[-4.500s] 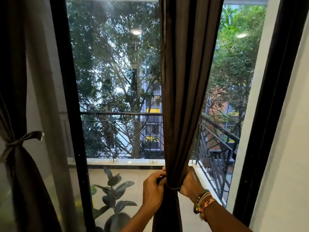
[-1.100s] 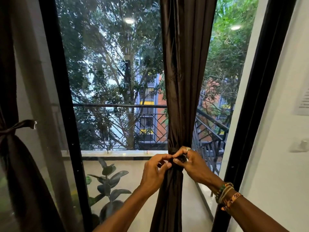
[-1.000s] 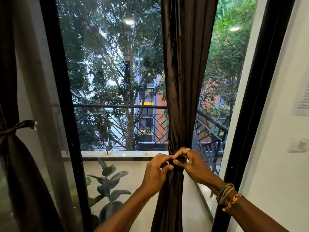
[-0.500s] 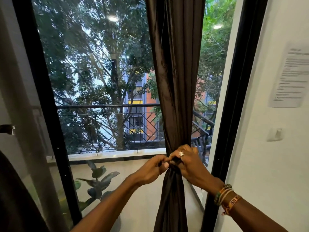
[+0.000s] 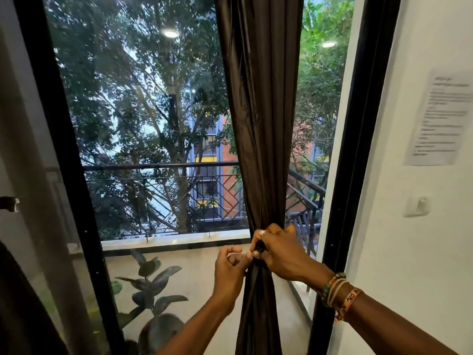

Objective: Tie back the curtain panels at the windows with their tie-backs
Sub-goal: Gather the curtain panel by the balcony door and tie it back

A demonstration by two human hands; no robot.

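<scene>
Now left hand has dropped below right hand, both seemingly pinching the tie-back.

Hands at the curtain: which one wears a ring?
The right hand: a ring and wrist bracelets mark it; the left hand is bare.

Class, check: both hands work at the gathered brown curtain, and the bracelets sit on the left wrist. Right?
No: the head view shows the bracelets on the right wrist. The left hand and right hand do work at the gathered brown curtain.
</scene>
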